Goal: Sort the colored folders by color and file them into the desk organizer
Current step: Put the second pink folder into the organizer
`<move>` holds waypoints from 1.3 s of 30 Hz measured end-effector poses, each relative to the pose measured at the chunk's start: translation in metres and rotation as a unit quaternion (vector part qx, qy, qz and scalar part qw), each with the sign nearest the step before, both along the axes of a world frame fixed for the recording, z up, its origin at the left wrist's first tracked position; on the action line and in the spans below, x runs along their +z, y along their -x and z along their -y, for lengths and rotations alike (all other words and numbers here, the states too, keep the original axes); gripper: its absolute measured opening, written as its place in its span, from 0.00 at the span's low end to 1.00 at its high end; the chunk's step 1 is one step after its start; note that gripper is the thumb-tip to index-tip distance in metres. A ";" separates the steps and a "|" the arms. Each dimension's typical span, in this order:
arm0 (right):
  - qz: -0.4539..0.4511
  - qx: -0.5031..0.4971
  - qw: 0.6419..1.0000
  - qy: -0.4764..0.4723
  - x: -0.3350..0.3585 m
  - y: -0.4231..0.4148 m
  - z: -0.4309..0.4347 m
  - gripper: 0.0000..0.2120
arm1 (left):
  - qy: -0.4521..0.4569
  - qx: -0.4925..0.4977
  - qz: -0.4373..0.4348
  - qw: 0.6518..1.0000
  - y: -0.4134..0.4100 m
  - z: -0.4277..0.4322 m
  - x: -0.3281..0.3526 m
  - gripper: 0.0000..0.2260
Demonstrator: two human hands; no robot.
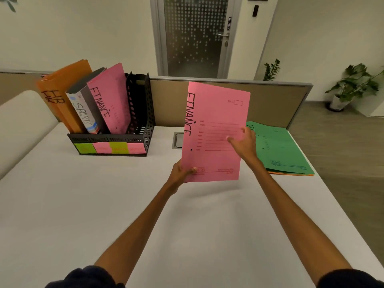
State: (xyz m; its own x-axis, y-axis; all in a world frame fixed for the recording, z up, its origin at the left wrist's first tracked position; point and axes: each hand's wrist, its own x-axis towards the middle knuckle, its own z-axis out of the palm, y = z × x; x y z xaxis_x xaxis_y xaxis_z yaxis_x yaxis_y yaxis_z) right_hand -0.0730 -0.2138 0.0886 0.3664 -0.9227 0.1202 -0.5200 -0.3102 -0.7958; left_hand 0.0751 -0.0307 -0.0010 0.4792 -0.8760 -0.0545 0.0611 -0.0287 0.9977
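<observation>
**A:** Where's the held pink folder [216, 132]?

**B:** Right of the desk organizer [139, 113], lifted upright off the desk [104, 204]. Your left hand [182, 171] pinches its lower corner; your right hand [243, 144] grips its right edge.

**A:** Which way next?

**B:** Leftward, I'd judge. Its long axis already stands up, your left hand is nearer, and the filed pink folder [112, 100] leans inside the organizer.

**A:** And around it?

**B:** A green folder [286, 150] lies flat, well right of the organizer. A partition [270, 100] and a glazed door [195, 34] stand behind.
</observation>
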 end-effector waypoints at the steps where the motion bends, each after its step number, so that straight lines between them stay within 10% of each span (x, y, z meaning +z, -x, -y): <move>1: 0.020 0.013 0.999 0.031 0.018 -0.008 -0.002 0.33 | 0.004 -0.002 0.002 1.000 0.001 -0.003 0.001 0.27; 8: -0.023 0.152 0.952 0.264 0.123 -0.058 -0.031 0.33 | 0.015 -0.011 0.015 1.000 0.013 -0.018 -0.002 0.21; 23: -0.102 0.247 0.932 0.244 0.143 -0.105 -0.075 0.18 | -0.014 0.121 0.087 0.989 0.014 -0.061 -0.009 0.14; 29: -0.098 0.308 0.916 0.238 0.167 -0.112 -0.090 0.18 | -0.055 0.112 -0.073 0.989 0.000 -0.063 0.007 0.38; 39: -0.044 0.336 0.914 0.222 0.194 -0.124 -0.108 0.20 | -0.083 0.041 -0.210 0.973 -0.026 -0.072 0.024 0.49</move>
State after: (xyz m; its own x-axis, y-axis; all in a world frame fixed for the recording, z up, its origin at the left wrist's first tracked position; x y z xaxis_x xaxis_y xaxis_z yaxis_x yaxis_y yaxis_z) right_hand 0.0505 -0.1054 0.2822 0.8592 -0.3520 0.3714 -0.1484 -0.8660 -0.4775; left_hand 0.1008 0.0410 0.0232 0.4516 -0.7985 -0.3980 0.4715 -0.1651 0.8663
